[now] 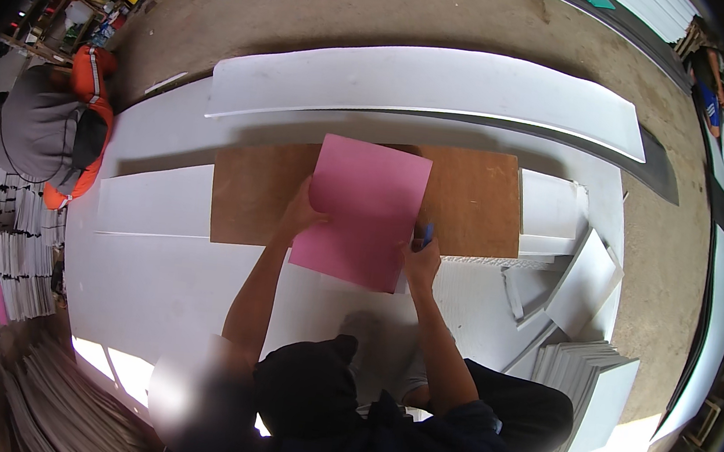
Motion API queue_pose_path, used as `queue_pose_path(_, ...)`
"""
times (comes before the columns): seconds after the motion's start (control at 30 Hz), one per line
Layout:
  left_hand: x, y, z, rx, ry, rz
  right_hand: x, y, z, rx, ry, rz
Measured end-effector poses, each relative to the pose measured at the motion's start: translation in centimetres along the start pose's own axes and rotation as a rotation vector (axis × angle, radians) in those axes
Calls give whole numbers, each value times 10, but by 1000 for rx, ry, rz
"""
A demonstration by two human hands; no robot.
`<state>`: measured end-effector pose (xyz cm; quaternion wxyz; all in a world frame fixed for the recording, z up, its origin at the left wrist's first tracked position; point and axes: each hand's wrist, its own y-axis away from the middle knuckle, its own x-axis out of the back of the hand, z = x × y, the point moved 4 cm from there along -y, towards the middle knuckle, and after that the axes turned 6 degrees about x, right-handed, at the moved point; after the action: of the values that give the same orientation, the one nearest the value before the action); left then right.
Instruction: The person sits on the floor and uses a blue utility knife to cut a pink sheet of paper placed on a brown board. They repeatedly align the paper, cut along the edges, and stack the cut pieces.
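Note:
A pink rectangular sheet [365, 209] is held up, slightly tilted, over a brown board [475, 201]. My left hand [300, 212] grips its left edge, with the thumb across the front. My right hand [420, 257] is at the lower right edge of the sheet, its fingers closed round a small blue tool [428, 233]. Only the tool's blue end shows, so its exact kind is unclear. The brown board lies crosswise in front of me, on white sheet material [154, 275].
A long white strip [430, 83] lies beyond the board. White offcuts [586, 280] and a stack of panels [599, 401] are at my right. A person in a grey and orange top [51, 123] crouches at the far left, near stacked white pieces [5, 268].

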<state>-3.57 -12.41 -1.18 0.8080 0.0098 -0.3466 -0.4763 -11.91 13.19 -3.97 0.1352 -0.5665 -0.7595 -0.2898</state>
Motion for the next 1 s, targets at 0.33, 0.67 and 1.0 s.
queue_pose_path(0.33,-43,-65,45,-26,211,3,37,-62,-20,109,21,123)
queue_pose_path(0.67,-14,-23,28,38,572,3,18,-46,-38,226,-88,216)
queue_pose_path(1.0,-22,-64,28,-68,451,-107,27,-48,-34,235,-31,327)
